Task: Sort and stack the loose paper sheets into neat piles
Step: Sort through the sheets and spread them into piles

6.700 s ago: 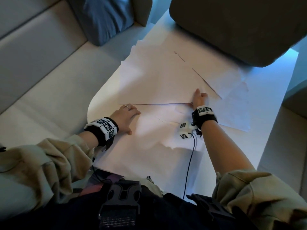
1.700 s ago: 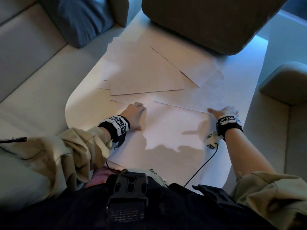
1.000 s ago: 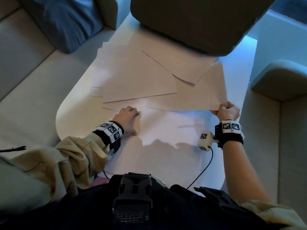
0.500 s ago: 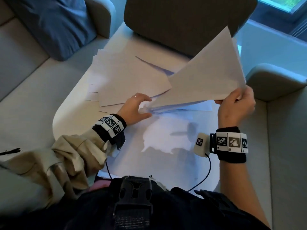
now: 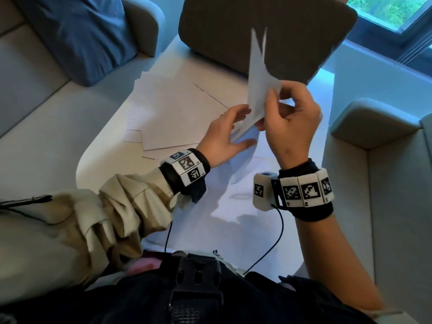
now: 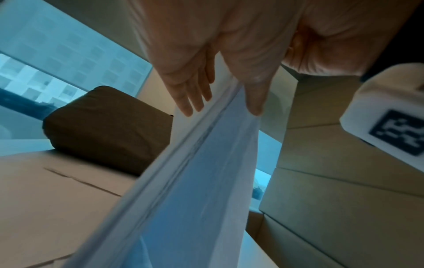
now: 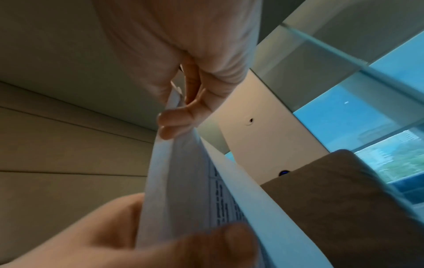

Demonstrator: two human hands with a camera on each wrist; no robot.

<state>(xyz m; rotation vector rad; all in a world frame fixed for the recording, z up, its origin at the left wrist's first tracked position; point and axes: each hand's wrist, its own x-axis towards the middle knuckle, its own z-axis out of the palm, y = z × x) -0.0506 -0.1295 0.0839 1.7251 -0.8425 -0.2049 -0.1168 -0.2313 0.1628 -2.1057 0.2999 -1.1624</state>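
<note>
My right hand [image 5: 272, 99] pinches a small sheaf of white paper sheets [image 5: 258, 73] and holds it upright on edge above the table, thumb toward me and fingers behind. In the right wrist view, printed text shows between the fanned sheets [image 7: 183, 181]. My left hand [image 5: 243, 127] takes the sheaf's lower corner, with straight fingers on one face and the thumb on the other. The left wrist view shows the sheets' edges [image 6: 195, 181] running between them. More loose sheets [image 5: 177, 118] lie overlapping and askew on the white table [image 5: 98, 160], under and beyond both hands.
A dark brown cushion [image 5: 257, 31] rests on the table's far end, right behind the raised sheets. A blue cushion [image 5: 77, 38] lies on the sofa at the left, and a sofa armrest [image 5: 374, 122] borders the table at the right.
My right hand lifted sheets off the table's right side and swung them upright toward the middle. My left hand left the sheets it was pressing and came up to the sheaf's lower corner.
</note>
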